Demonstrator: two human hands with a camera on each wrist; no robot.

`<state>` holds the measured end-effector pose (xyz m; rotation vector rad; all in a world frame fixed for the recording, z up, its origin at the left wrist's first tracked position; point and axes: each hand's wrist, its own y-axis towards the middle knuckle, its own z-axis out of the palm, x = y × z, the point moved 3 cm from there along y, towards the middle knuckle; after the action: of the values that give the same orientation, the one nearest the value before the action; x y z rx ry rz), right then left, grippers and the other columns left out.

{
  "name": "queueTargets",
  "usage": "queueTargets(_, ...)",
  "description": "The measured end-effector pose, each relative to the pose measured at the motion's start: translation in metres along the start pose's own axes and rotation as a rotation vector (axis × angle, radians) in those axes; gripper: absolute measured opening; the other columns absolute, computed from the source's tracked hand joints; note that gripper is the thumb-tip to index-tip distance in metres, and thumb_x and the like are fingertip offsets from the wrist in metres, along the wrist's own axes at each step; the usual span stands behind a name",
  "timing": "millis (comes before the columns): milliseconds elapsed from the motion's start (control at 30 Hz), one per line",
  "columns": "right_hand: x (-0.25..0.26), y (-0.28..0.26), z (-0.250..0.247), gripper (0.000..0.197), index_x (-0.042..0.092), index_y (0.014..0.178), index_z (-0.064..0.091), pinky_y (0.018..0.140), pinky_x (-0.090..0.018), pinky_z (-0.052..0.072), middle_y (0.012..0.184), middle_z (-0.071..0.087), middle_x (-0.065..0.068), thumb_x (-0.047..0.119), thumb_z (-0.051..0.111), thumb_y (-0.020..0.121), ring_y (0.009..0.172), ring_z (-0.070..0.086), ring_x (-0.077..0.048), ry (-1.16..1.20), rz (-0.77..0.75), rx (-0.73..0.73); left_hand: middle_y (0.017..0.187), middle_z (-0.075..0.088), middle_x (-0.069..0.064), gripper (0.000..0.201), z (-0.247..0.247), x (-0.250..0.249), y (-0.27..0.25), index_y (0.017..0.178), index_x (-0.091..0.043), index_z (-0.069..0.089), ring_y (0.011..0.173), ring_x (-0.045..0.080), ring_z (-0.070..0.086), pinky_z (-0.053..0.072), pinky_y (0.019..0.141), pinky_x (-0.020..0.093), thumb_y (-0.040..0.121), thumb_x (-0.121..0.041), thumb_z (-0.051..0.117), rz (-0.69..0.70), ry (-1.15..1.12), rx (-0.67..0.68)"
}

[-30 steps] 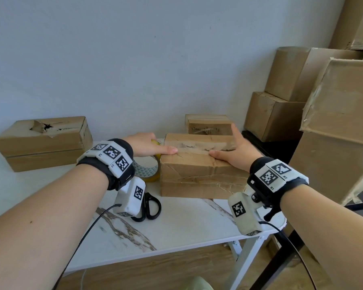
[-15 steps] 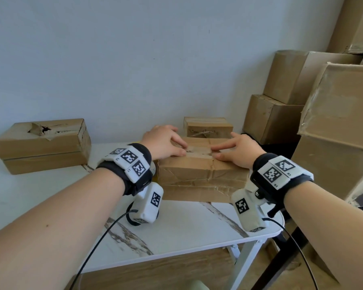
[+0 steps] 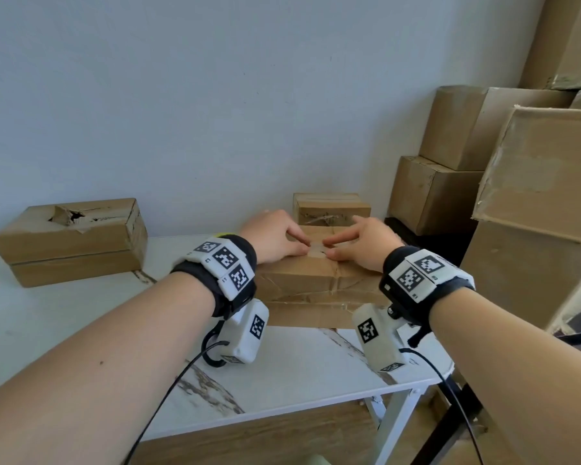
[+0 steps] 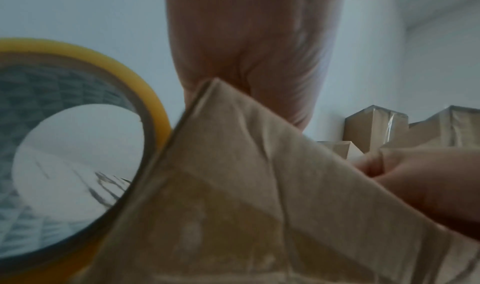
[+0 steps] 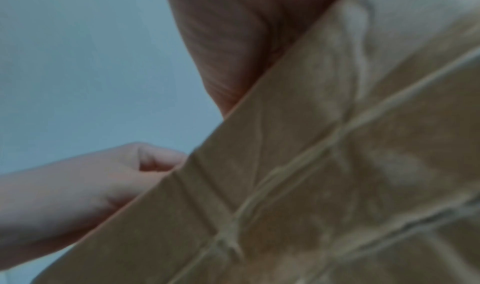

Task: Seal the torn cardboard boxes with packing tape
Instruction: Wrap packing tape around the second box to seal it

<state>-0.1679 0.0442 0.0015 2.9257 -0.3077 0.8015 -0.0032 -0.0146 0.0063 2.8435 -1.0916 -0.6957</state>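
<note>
A creased brown box stands at the right end of the white table. Both hands are on its top, and their fingertips meet at a pale strip of tape over the middle. My left hand comes in from the left with bent fingers that press down. My right hand mirrors it from the right. Neither hand grips anything. The yellow tape roll stands against the box's left end and shows as a sliver behind my left wristband. In the right wrist view the box fills the frame.
A torn box lies at the table's far left, and a small box stands behind the creased one. Black scissors lie under my left wrist. Stacked cartons crowd the right side, one large carton very near.
Both hands slid inward along the box top, from near its ends to the middle, where the fingertips now meet. The left wrist now covers the tape roll and scissors.
</note>
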Motion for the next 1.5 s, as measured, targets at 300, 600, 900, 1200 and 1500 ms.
queueTargets(300, -0.041, -0.013, -0.041, 0.020, 0.031, 0.098, 0.074, 0.116, -0.043, 0.021, 0.151, 0.035, -0.006, 0.022, 0.073, 0.080, 0.142, 0.025, -0.021, 0.082, 0.125, -0.028, 0.141, 0.046, -0.003, 0.013, -0.026, 0.048, -0.021, 0.095, -0.035, 0.073, 0.133, 0.020, 0.034, 0.026, 0.111, 0.047, 0.083, -0.033, 0.069, -0.132, -0.076, -0.075)
queueTargets(600, 0.016, -0.006, 0.004, 0.025, 0.043, 0.098, 0.071, 0.114, -0.049, 0.020, 0.149, 0.039, -0.001, 0.047, 0.073, 0.074, 0.142, 0.022, -0.019, 0.017, -0.001, -0.029, 0.130, 0.054, -0.004, 0.029, -0.007, 0.009, -0.010, 0.102, -0.031, 0.073, 0.123, 0.020, 0.043, 0.038, 0.101, 0.040, 0.079, -0.048, 0.068, -0.096, -0.024, -0.103)
queueTargets(900, 0.023, -0.003, 0.011, 0.017, 0.045, 0.066, 0.067, 0.109, -0.049, 0.031, 0.124, 0.061, 0.004, 0.052, 0.081, 0.059, 0.127, 0.043, -0.019, 0.095, 0.066, -0.031, 0.125, 0.058, -0.007, 0.027, -0.005, 0.016, -0.006, 0.098, -0.036, 0.073, 0.121, 0.015, 0.048, 0.038, 0.094, 0.030, 0.072, -0.044, 0.075, -0.150, -0.127, -0.085)
queueTargets(1200, -0.005, -0.015, -0.032, 0.022, 0.026, 0.099, 0.073, 0.097, -0.031, 0.034, 0.126, 0.057, 0.001, 0.019, 0.075, 0.078, 0.123, 0.046, -0.021, 0.050, 0.139, 0.057, 0.141, 0.047, -0.002, 0.008, -0.032, 0.060, -0.029, 0.082, -0.029, 0.074, 0.132, 0.019, 0.038, 0.029, 0.107, 0.036, 0.076, -0.024, 0.077, -0.201, -0.252, -0.098)
queueTargets(1500, 0.072, -0.008, 0.005, 0.086, 0.029, 0.146, 0.034, 0.109, -0.035, 0.029, 0.148, 0.038, 0.005, 0.046, 0.076, 0.072, 0.134, 0.037, -0.018, -0.137, -0.133, 0.291, 0.118, 0.064, 0.004, 0.028, -0.040, 0.079, -0.039, 0.115, -0.015, 0.066, 0.102, 0.013, 0.054, 0.038, 0.088, 0.024, 0.091, -0.028, 0.060, -0.267, -0.229, -0.084)
